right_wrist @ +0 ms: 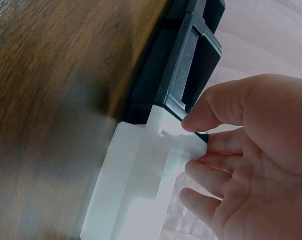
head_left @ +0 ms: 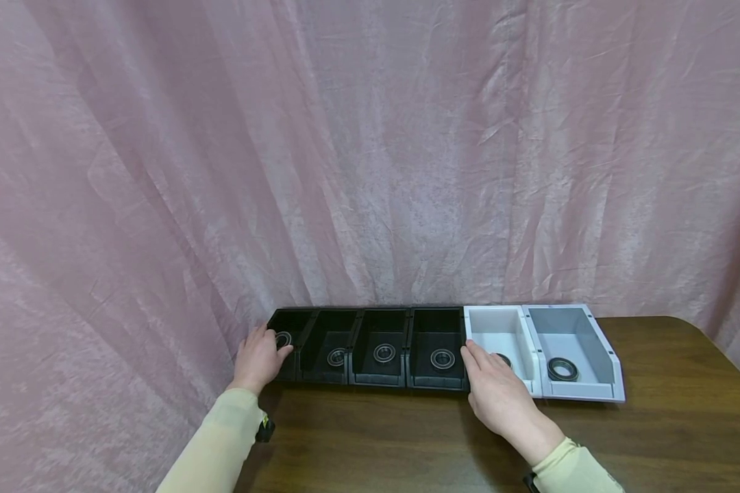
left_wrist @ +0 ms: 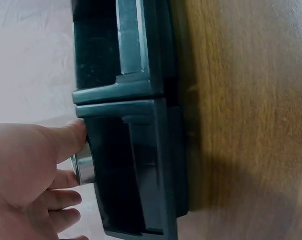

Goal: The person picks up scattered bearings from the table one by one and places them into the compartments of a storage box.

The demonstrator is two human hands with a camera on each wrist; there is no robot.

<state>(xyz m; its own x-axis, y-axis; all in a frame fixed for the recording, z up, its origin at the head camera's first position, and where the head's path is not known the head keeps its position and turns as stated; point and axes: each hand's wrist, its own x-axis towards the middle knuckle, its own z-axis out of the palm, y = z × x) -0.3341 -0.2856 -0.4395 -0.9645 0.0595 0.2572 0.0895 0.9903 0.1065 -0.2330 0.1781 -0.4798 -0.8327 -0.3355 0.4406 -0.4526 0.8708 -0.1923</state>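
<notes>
My left hand (head_left: 260, 357) is over the leftmost black bin (head_left: 294, 318). It pinches a metal ball bearing (left_wrist: 84, 167) between thumb and fingers, above the bin's opening. My right hand (head_left: 499, 390) is at the wall between the rightmost black bin (head_left: 438, 327) and the white bin (head_left: 496, 322). Its fingers are loosely extended and hold nothing; in the right wrist view the thumb is by the rim (right_wrist: 163, 112). Inside the white bin lies another bearing (head_left: 503, 359), partly hidden by that hand.
Two middle black bins hold one bearing (head_left: 337, 357) and another bearing (head_left: 384, 352); the rightmost black bin has a bearing (head_left: 442, 359) too. A larger dark-rimmed bearing (head_left: 562, 370) lies in the light grey bin (head_left: 564, 329). The row stands on a wooden table (head_left: 376, 438) before a pink curtain (head_left: 395, 150).
</notes>
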